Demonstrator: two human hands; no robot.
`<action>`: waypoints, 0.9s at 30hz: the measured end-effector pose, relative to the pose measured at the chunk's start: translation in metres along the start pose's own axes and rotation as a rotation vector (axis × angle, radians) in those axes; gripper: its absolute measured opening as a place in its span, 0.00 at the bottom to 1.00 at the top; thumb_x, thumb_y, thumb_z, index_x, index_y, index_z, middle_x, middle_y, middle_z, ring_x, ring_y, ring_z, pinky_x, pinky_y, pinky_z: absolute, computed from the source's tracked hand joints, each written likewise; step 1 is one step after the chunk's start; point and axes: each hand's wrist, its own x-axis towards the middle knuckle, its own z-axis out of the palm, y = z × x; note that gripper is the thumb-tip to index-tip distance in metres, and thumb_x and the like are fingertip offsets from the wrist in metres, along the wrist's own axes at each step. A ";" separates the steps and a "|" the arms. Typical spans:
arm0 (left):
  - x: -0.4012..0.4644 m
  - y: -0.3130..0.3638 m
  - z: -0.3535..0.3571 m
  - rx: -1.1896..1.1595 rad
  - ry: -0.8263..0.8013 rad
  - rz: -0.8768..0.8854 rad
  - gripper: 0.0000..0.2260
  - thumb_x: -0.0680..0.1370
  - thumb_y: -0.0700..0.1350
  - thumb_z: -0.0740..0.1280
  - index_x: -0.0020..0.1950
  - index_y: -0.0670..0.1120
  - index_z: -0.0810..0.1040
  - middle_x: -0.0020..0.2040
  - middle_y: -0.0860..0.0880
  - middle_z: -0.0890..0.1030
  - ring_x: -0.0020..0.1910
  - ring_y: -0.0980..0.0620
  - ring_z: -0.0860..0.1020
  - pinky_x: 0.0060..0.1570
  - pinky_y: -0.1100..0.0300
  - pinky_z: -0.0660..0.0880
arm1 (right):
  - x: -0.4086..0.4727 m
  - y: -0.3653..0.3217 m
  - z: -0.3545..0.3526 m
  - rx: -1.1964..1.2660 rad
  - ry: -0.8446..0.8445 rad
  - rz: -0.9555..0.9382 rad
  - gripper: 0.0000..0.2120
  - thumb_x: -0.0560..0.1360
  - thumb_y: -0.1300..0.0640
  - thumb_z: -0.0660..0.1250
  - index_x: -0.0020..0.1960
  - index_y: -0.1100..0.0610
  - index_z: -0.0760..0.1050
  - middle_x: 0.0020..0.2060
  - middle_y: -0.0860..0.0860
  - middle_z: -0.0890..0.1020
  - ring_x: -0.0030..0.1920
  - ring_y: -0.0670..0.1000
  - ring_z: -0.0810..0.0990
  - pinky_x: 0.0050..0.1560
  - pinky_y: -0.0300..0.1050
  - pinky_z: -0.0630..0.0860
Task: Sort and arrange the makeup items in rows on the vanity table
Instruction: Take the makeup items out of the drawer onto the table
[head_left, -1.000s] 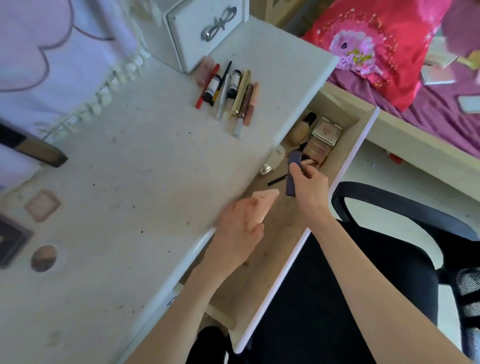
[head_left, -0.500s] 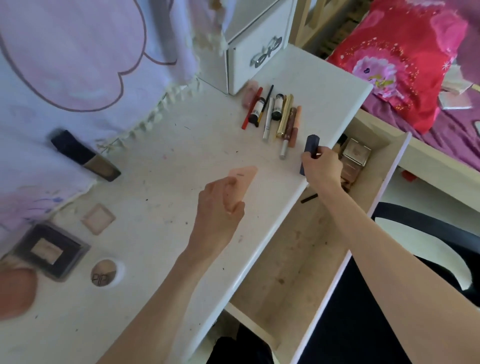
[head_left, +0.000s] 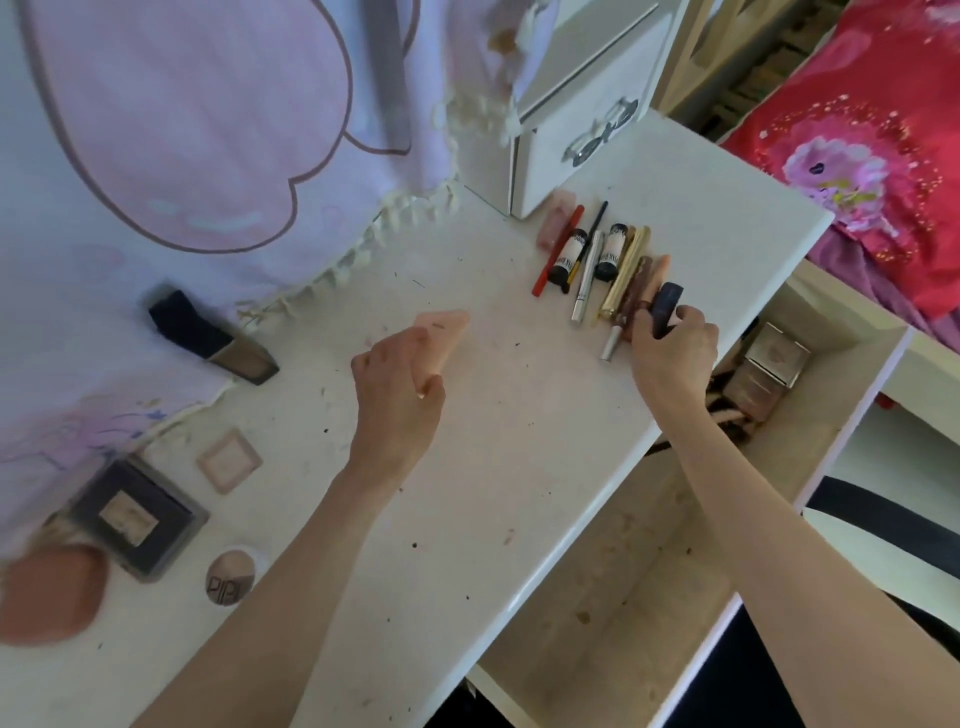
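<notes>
At the far left of the vanity table (head_left: 467, 493) lie a terracotta sponge (head_left: 49, 597), a dark square compact (head_left: 137, 514), a round puff (head_left: 231, 577) and a small pale square pan (head_left: 228, 460). Farther back a dark foundation bottle (head_left: 213, 338) lies tilted against the pink-and-white cloth (head_left: 156, 130). The left hand (head_left: 397, 395) hovers over the middle of the tabletop, its fingers curled and pinching a peach wedge sponge (head_left: 441, 332), whose pointed end sticks out beyond the fingertips. To the right, the right hand (head_left: 672, 353) grips a dark blue tube (head_left: 665, 309) between curled fingers and thumb, at the right end of the row of pencils and tubes (head_left: 597, 265) just beyond its fingertips. Under that wrist, the open drawer (head_left: 649, 597) holds boxed compacts (head_left: 774, 358) at its far end.
</notes>
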 end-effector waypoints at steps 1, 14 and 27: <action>0.009 -0.005 -0.003 0.040 0.007 0.000 0.17 0.72 0.33 0.65 0.60 0.41 0.72 0.59 0.43 0.75 0.59 0.43 0.69 0.60 0.58 0.60 | -0.005 0.000 0.002 0.013 0.007 -0.008 0.24 0.79 0.50 0.60 0.70 0.61 0.62 0.64 0.58 0.67 0.60 0.57 0.71 0.57 0.48 0.70; 0.052 -0.040 -0.009 0.262 -0.056 0.082 0.19 0.74 0.28 0.57 0.64 0.39 0.70 0.66 0.38 0.69 0.65 0.39 0.65 0.65 0.52 0.60 | -0.053 0.019 0.024 -0.164 0.053 -0.199 0.30 0.80 0.52 0.57 0.76 0.61 0.50 0.74 0.56 0.58 0.74 0.54 0.56 0.74 0.49 0.53; -0.037 0.007 0.001 0.208 -0.196 0.374 0.19 0.80 0.40 0.56 0.72 0.41 0.63 0.74 0.41 0.60 0.75 0.44 0.53 0.73 0.49 0.54 | -0.102 0.070 -0.011 -0.172 -0.087 -0.261 0.26 0.80 0.54 0.56 0.75 0.60 0.53 0.75 0.56 0.57 0.75 0.53 0.53 0.74 0.50 0.53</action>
